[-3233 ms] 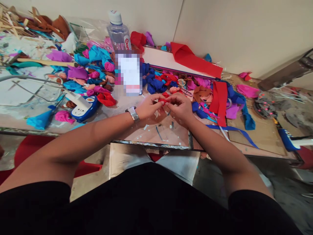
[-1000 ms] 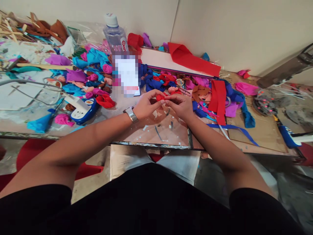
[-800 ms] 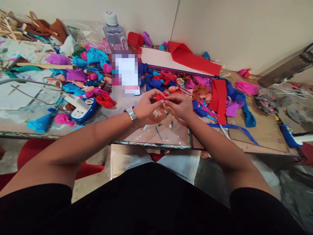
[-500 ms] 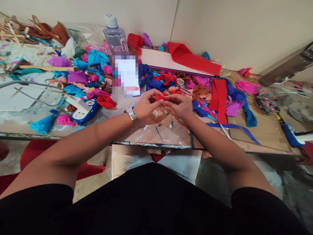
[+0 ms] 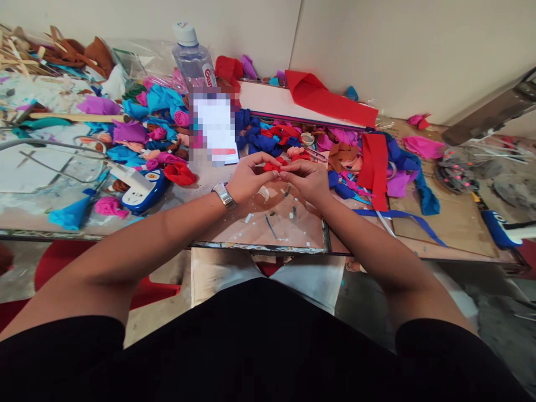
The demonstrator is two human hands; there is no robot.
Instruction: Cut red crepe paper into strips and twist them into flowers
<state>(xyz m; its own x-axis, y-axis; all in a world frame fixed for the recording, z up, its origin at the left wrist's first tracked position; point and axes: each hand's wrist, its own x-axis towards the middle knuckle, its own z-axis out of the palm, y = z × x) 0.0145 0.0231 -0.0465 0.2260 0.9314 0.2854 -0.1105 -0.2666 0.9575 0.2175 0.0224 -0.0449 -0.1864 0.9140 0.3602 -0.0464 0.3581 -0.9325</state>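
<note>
A small folded piece of red fabric (image 5: pixel 273 166) is pinched between my two hands, above the table (image 5: pixel 288 226). My left hand (image 5: pixel 251 178), with a metal watch (image 5: pixel 224 195) at its wrist, closes thumb and fingers on the cloth from the left. From the right, my right hand (image 5: pixel 309 180) pinches it, fingertips almost meeting those of the left. Part of the cloth is hidden by the fingers. Just behind lie crumpled blue fabric pieces (image 5: pixel 262 142) and more red ones. A red fabric strip (image 5: pixel 374 170) lies to the right of my right hand.
A lit phone (image 5: pixel 215 128), partly blurred out, leans before a water bottle (image 5: pixel 195 64). At left are a blue-and-white power socket (image 5: pixel 144 192) with a cable and heaps of coloured cloth. A dark pincushion-like ball (image 5: pixel 456 172) and a blue ribbon (image 5: pixel 412 220) lie at right.
The view has shifted very slightly. My fingers stay at the same place, with a little more of the red fabric showing above the left thumb.
</note>
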